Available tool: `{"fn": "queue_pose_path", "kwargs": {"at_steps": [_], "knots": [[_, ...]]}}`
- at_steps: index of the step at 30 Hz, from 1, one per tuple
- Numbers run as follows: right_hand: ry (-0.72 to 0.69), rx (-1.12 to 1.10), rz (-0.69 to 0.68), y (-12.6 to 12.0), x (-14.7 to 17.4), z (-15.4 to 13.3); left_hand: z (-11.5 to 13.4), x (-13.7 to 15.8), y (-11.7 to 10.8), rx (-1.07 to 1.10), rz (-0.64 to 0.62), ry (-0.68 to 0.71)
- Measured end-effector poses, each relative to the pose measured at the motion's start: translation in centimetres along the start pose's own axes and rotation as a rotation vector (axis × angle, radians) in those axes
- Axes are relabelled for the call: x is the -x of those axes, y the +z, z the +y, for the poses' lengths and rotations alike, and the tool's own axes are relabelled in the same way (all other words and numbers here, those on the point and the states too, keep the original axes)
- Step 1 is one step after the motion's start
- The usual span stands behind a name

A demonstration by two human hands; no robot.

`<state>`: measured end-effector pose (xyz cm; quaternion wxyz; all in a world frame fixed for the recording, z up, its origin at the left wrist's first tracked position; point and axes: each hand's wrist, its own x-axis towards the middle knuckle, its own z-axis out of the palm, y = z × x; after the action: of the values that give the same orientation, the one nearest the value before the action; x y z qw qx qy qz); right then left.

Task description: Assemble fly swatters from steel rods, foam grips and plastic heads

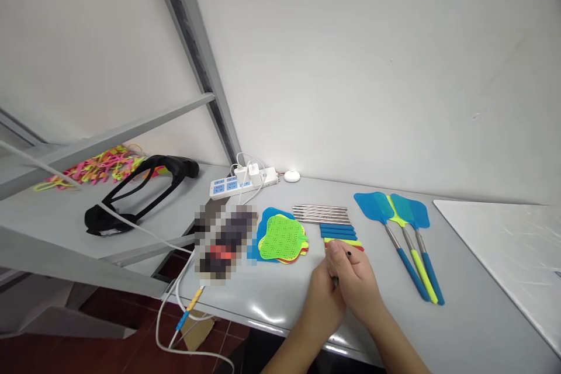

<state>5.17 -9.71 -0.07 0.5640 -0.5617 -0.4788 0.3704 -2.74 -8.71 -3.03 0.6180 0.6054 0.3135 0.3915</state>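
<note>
My left hand (325, 295) and my right hand (354, 274) are closed together above the front part of the grey table. A small dark round tip (349, 253) pokes out by the right fingers; the rest of what they grip is hidden. Just behind the hands lie blue, yellow-green and red handle sleeves (338, 231), partly covered by the fingers. Beyond them is a row of thin metal rods (322, 214). To the left, fly swatter heads (283, 238) in green, yellow, red and blue are stacked. On the right, three whole fly swatters (407, 245) lie with their heads overlapping.
A white power strip (225, 187) with chargers and cables sits near the wall, beside a white round object (291, 176). A black frame-like strap (144, 193) and a colourful pile (103, 165) occupy the left shelf. A white board (495, 239) lies at right.
</note>
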Motion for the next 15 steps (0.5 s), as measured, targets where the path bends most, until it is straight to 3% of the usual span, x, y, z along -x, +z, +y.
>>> {"fn": "queue_pose_path", "kwargs": {"at_steps": [4,8,13,15], "knots": [[-0.056,0.01,-0.025,-0.3,0.6,0.4,0.0,0.2,0.2,0.072,0.002,-0.002],[-0.173,0.004,0.014,0.0,1.9,1.0,0.6,0.9,-0.5,-0.045,0.072,0.012],[-0.22,0.075,0.032,0.1,3.5,2.4,2.9,2.5,-4.3,-0.336,-0.102,0.082],[-0.215,0.114,0.033,-0.1,4.1,3.2,3.4,2.8,-6.4,-0.516,-0.092,0.148]]}}
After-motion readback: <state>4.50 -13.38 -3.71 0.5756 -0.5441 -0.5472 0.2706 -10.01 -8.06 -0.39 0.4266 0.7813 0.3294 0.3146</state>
